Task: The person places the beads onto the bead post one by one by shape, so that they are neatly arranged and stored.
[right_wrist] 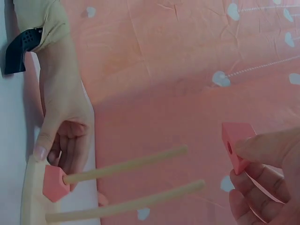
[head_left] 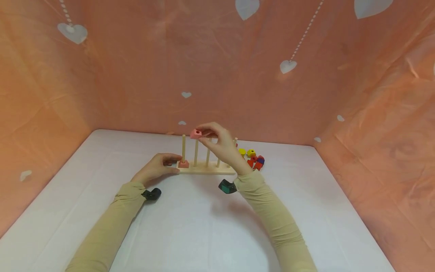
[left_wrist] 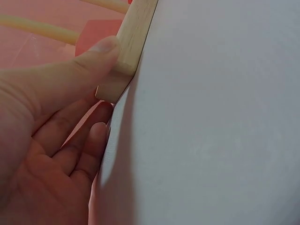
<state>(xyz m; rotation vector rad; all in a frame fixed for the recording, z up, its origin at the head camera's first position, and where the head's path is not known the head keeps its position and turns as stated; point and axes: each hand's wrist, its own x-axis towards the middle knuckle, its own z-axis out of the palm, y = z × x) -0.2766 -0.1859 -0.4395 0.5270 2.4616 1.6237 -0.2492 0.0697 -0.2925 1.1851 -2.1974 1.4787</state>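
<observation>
A light wooden peg base [head_left: 207, 170] with several upright pegs stands on the table. One pink block [head_left: 184, 164] sits at the foot of its leftmost peg. My left hand [head_left: 157, 167] grips the base's left end; in the left wrist view the thumb lies on the base's front edge beside the block. Above the pegs, my right hand [head_left: 221, 143] pinches a second pink block [head_left: 196, 133] between thumb and fingers. The hole [right_wrist: 229, 147] in that block shows in the right wrist view. It is apart from the tips of the two nearest pegs [right_wrist: 126, 170].
Right of the base lies a group of loose blocks, with a yellow block [head_left: 251, 153], red ones and a blue-and-red one [head_left: 260, 160]. The white table [head_left: 190, 226] is bordered by pink cloth walls [head_left: 217, 75] with white hearts.
</observation>
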